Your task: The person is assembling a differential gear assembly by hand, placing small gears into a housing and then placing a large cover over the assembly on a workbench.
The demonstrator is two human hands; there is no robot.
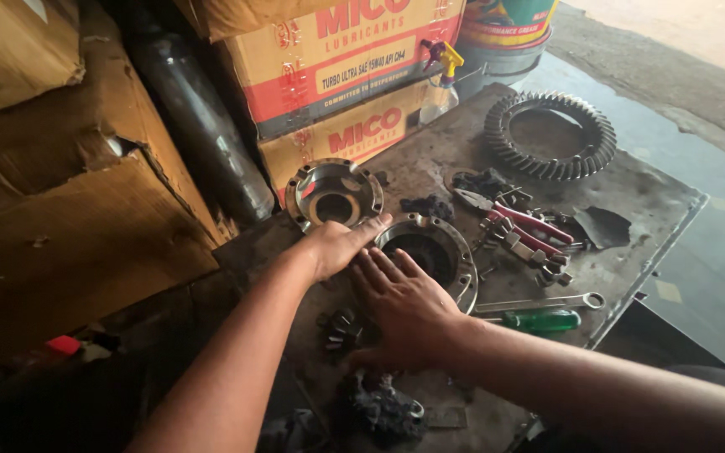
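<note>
Head view, looking down on a grimy grey metal counter (631, 193). Left hand (336, 245) open, palm down, thumb stretched to the rim of a round steel differential case half with a dark bore (430, 252); right hand (404, 310) spread flat, fingers (379, 273) on the near edge of that same housing, gripping nothing. Second flanged steel case half (333, 195) just behind, near the cardboard cartons (337, 75).

Risks, as judged from this: greasy rim, so easy slipping of fingers into the bore or pinching against the flange. Small dark spider gears (341, 329) just beside the right wrist, liable to roll off the near edge if nudged. Red-handled pliers (530, 231), green-handled screwdriver (543, 320) and chrome spanner (547, 302) close on the right, easily swept by a forearm. Large toothed ring gear (551, 134) well apart, sharp teeth upward.
</note>
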